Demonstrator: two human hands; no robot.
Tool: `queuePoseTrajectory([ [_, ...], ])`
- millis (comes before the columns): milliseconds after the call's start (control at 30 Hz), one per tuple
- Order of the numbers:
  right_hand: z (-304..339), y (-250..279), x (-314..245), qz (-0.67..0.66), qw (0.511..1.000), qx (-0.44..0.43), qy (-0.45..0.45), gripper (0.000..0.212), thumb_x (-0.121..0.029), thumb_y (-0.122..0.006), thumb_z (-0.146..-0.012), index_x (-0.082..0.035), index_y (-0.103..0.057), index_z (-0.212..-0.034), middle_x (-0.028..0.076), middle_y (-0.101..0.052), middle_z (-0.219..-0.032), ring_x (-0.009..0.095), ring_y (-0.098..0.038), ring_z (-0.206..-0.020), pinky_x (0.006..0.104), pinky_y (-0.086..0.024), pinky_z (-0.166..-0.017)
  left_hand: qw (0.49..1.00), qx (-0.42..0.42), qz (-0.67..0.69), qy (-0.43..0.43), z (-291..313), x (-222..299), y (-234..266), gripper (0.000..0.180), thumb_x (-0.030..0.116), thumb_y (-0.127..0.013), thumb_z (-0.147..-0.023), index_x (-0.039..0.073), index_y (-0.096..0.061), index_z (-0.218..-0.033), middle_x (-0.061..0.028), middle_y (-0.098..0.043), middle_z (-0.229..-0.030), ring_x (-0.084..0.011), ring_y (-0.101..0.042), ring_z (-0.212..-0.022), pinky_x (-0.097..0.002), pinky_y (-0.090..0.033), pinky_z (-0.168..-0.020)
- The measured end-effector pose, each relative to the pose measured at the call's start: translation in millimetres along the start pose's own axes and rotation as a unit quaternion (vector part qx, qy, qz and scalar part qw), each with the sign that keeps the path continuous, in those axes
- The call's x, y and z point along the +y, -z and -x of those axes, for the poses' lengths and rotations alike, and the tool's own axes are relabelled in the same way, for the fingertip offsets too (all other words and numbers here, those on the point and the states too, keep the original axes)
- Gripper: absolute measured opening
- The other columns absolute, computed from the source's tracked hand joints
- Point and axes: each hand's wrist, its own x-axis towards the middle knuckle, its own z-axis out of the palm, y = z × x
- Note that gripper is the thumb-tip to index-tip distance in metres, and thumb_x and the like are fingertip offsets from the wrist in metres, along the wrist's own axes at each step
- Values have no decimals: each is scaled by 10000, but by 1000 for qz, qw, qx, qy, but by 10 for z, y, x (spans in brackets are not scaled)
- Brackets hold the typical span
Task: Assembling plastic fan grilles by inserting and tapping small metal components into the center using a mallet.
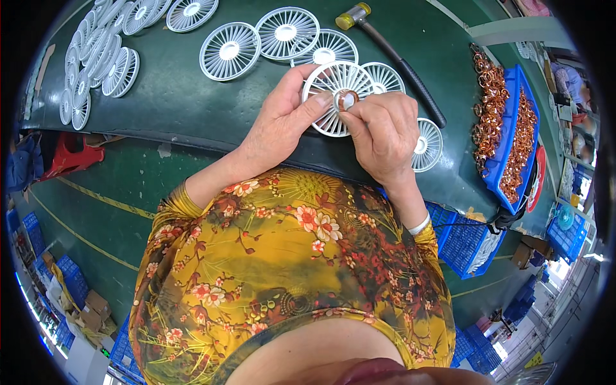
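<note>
**White wheel and copper ring between two hands**

The left hand [282, 112] grips a white spoked wheel [330, 78] by its left side, thumb laid across the spokes toward the hub. The right hand [387, 131] pinches a copper-coloured ring [341, 102] between thumb and bent fingers, holding it at the wheel's hub; whether the ring is seated there cannot be told. Both are held at the near edge of a dark green table [173, 96], in front of the person's body.

Beyond the hands, more white wheels [229, 51] lie flat, some overlapping. A hammer [404, 68] with a yellowish head and dark handle rests to their right. Farther right, a blue tray [505, 131] holds copper-coloured rings, with a loose heap [486, 106] of them along its left side. Many wheels lean together in a cluster [96, 54] at the table's far left.
</note>
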Motion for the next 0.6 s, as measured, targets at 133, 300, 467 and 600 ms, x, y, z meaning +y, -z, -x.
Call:
queuePoseTrajectory([
  [133,29,18,23,-2,999,42,1,230,-163,-780,-699,-94,-573,-773,18,-602,-763,216,-561,-692,348,-415,-654,999,12,-32,-11,-18,26,10,363,142,-496,-977,-22,-408,-1288,-68,-558,-1152,-94,-531,-1040,-252,-450,-895],
  [300,50,2,11,0,999,46,-1,210,-146,-773,-711,-92,-591,-801,18,-610,-772,208,-568,-699,338,-421,-655,1000,9,-11,3,-12,46,-14,365,114,-492,-968,-21,-399,-1294,-70,-559,-1147,-91,-536,-1041,-251,-453,-895],
  [467,28,-5,-31,16,1000,13,-22,181,-92,-755,-718,-88,-616,-835,20,-623,-791,195,-583,-724,338,-435,-677,1000,-8,14,-3,4,-6,-33,463,11,-527,-921,0,-348,-1348,-81,-544,-1232,-122,-527,-1132,-283,-431,-966],
  [600,10,2,-38,20,999,-13,-29,187,-61,-740,-711,-79,-618,-851,29,-623,-809,199,-585,-739,340,-439,-689,999,-16,30,23,-6,-1,-22,490,-17,-531,-909,1,-331,-1356,-84,-543,-1238,-133,-530,-1141,-293,-428,-980],
])
